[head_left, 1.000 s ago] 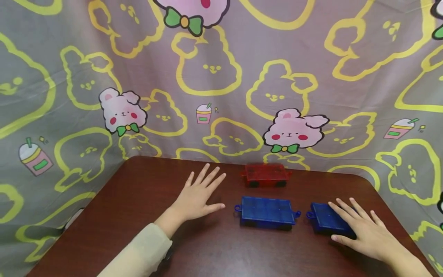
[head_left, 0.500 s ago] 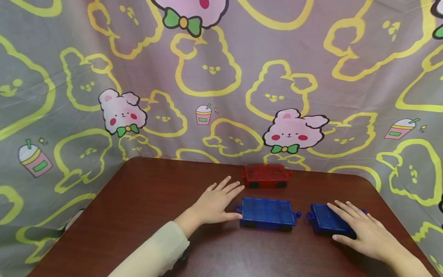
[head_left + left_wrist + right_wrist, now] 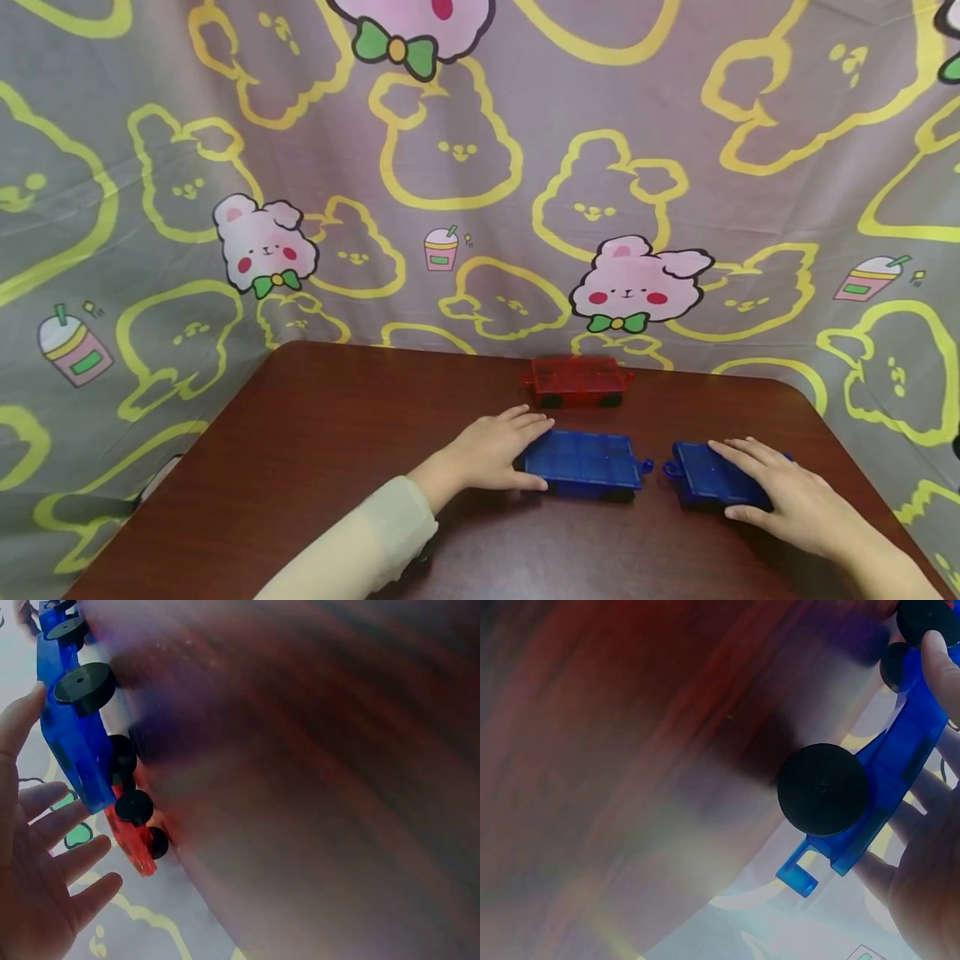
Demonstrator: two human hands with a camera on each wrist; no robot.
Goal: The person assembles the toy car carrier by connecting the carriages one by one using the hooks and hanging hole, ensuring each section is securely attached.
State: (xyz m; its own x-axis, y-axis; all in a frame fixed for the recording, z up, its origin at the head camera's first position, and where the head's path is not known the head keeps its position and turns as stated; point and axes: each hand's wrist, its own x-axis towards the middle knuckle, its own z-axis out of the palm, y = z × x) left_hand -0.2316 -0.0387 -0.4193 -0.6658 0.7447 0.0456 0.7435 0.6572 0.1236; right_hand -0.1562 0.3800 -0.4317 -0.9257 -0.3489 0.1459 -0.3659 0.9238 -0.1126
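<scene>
Two blue see-through toy wagons with black wheels and coupling hooks stand end to end on the table, a small gap between their couplings. My left hand (image 3: pixel 491 454) is at the left end of the left blue wagon (image 3: pixel 585 460); its fingers are extended past the far side, the thumb by the near edge. In the left wrist view, the fingers (image 3: pixel 90 855) are spread beside the wagon (image 3: pixel 79 746). My right hand (image 3: pixel 795 496) holds the right blue wagon (image 3: pixel 708 473), thumb at the near side, fingers over the far side. Its fingertips are hidden behind the wagon (image 3: pixel 900 765) in the right wrist view.
Farther back, a red see-through toy wagon (image 3: pixel 577 382) stands near the far edge of the dark brown table (image 3: pixel 337 417). Behind and at both sides hangs a grey curtain (image 3: pixel 480 292) with yellow outlined animals and pink bunnies.
My left hand has moved right, from bare table to the left end of the left blue wagon. My right hand has drawn slightly closer round its wagon. The wagons have hardly moved.
</scene>
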